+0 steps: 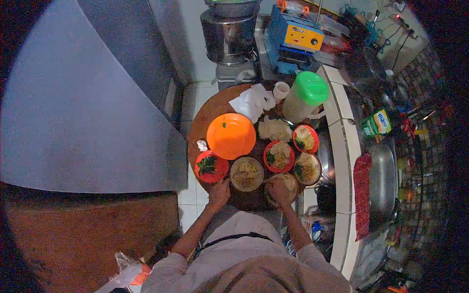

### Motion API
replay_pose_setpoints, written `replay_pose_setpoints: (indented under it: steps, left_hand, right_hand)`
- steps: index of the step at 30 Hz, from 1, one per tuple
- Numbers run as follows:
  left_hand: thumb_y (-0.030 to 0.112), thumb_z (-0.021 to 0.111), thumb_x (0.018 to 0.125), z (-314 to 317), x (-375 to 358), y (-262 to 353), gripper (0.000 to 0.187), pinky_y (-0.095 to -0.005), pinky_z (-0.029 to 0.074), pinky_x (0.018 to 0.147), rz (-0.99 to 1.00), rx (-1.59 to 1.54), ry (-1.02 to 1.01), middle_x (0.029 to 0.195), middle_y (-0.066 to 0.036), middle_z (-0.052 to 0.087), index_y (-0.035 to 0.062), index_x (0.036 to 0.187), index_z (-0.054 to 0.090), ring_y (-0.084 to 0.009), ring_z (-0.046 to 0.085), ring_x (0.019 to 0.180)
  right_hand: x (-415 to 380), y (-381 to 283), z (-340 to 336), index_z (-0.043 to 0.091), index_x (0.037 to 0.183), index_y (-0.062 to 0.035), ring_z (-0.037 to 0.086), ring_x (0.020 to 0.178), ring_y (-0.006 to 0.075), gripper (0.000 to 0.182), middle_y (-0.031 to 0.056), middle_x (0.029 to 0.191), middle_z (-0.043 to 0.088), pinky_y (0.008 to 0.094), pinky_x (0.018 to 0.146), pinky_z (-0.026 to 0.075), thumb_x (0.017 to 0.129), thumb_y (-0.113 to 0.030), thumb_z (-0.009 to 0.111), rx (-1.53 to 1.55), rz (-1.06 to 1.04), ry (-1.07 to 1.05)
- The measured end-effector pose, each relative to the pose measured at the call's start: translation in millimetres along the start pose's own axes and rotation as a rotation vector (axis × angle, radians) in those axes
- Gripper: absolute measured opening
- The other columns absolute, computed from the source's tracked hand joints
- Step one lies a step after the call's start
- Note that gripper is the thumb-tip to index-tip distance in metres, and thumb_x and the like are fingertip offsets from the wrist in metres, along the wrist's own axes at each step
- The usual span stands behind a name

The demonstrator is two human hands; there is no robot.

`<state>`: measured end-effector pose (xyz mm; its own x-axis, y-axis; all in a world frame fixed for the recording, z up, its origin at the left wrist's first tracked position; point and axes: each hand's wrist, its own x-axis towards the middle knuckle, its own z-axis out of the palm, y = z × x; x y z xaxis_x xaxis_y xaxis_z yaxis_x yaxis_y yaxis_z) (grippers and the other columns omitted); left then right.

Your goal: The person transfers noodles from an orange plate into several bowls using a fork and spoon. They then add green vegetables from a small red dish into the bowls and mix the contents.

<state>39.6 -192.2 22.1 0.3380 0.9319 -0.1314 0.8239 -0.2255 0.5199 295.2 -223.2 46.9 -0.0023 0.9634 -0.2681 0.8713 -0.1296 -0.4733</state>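
Observation:
My left hand (220,193) is at the near edge of the round table, between a red bowl of green leaves (211,166) and a bowl of noodles (247,174). Its fingers are too dark to make out. On the right, my right hand (279,192) grips the side of a clear bowl (291,183) with pale food in it. Just beyond stand two red bowls of noodles, one nearer (279,156) and one farther (306,138). A pale bowl of noodles and greens (308,169) sits at the table's right edge.
An orange plate (231,136), white tissue (252,102), a small white cup (281,91) and a green-lidded pitcher (307,97) crowd the round table (207,110). Bagged pale food (275,129) lies behind the bowls. A tiled counter edge (346,166) runs along the right.

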Motion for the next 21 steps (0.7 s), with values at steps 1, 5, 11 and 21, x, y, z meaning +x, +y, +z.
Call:
replay_pose_setpoints:
  steps: [1, 5, 11, 21]
  left_hand:
    - [0.013, 0.044, 0.077, 0, -1, 2, 0.027, -0.0434, 0.046, 0.062, 0.003, 0.002, 0.0, 0.084, -0.02, 0.051, 0.0019, 0.101, 0.049, -0.0359, 0.054, 0.07]
    - [0.014, 0.045, 0.077, 0, 4, 1, 0.027, -0.0431, 0.046, 0.063, 0.037, -0.036, 0.077, 0.085, -0.021, 0.052, 0.0015, 0.1, 0.05, -0.0361, 0.054, 0.072]
    - [0.015, 0.046, 0.076, -14, 0, 16, 0.026, -0.0426, 0.044, 0.065, 0.054, -0.142, 0.165, 0.08, -0.02, 0.052, 0.0052, 0.1, 0.053, -0.0343, 0.054, 0.076]
    - [0.019, 0.043, 0.078, 2, -6, 7, 0.026, -0.044, 0.045, 0.064, 0.045, -0.067, -0.024, 0.081, -0.016, 0.051, 0.0083, 0.1, 0.053, -0.0327, 0.053, 0.075]
  right_hand:
    - [4, 17, 17, 0.061, 0.092, -0.0105, 0.051, 0.075, 0.034, 0.025, 0.0182, 0.077, 0.052, 0.0421, 0.069, 0.041, 0.074, -0.023, 0.049, -0.021, -0.075, 0.077]
    - [8, 27, 27, 0.06, 0.092, -0.0099, 0.051, 0.077, 0.034, 0.025, 0.0182, 0.081, 0.052, 0.0421, 0.07, 0.041, 0.074, -0.023, 0.05, -0.041, -0.135, 0.143]
    - [8, 20, 21, 0.059, 0.092, -0.0082, 0.052, 0.079, 0.0334, 0.025, 0.0177, 0.082, 0.054, 0.0425, 0.071, 0.041, 0.075, -0.024, 0.049, -0.037, -0.06, 0.102]
    - [15, 46, 44, 0.057, 0.093, -0.0067, 0.052, 0.084, 0.0326, 0.027, 0.0167, 0.086, 0.056, 0.0426, 0.073, 0.041, 0.076, -0.025, 0.048, -0.32, -0.049, 0.053]
